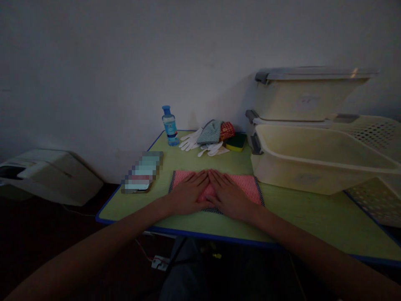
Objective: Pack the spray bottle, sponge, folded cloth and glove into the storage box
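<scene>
A pink cloth (247, 186) with a dark checked border lies flat on the green table (300, 211) near its front edge. My left hand (188, 193) and my right hand (228, 194) both rest palm down on the middle of the cloth. Their fingers are stretched out flat and the fingertips meet in the middle. Neither hand holds anything.
A small water bottle (169, 125), white gloves (200, 144), folded cloths (216, 131) and a yellow-green sponge (236, 142) sit at the back. Stacked cream plastic bins (313, 154) fill the right side. A flat blurred object (142, 173) lies left. A white box (46, 175) sits on the floor.
</scene>
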A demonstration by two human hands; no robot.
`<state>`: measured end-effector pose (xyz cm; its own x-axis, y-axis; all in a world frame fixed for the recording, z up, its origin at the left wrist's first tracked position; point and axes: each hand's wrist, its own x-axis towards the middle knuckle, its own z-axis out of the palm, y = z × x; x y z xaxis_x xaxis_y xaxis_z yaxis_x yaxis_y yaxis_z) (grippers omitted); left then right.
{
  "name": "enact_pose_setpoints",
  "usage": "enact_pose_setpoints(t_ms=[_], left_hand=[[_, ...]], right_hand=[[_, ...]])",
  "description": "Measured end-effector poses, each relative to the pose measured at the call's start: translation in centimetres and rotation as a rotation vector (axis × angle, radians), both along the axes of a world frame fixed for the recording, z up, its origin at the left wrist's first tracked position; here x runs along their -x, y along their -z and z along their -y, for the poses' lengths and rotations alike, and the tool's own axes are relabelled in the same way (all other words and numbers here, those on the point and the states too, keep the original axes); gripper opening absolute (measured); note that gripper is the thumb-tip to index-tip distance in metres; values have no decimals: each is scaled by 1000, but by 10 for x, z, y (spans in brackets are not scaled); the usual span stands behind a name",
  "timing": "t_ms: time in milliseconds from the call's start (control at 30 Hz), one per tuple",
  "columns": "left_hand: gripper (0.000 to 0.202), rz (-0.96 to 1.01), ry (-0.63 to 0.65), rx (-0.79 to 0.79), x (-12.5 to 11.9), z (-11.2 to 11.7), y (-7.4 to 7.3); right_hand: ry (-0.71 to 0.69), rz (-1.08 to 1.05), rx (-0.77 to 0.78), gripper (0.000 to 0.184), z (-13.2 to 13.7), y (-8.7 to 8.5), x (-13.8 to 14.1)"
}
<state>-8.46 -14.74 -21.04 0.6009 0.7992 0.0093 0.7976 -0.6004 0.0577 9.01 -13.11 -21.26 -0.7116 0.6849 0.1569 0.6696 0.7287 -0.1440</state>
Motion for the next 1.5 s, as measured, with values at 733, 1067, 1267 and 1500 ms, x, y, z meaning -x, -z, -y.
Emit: enact_pose_setpoints(t_ms=[733, 1067, 1267, 1500], left_hand=[[92, 3, 5, 25, 7, -1, -3], [92, 18, -19, 69, 7, -2, -4], [89, 32, -34, 87, 7, -1, -5], [79, 34, -33, 92, 8, -1, -6]], right_hand=[[-199, -333, 262, 23, 14, -25, -38], [-10, -182, 390, 5, 28, -24, -27], [72, -111, 428, 7, 27, -33, -18], [83, -49, 377, 10, 30, -32, -16]])
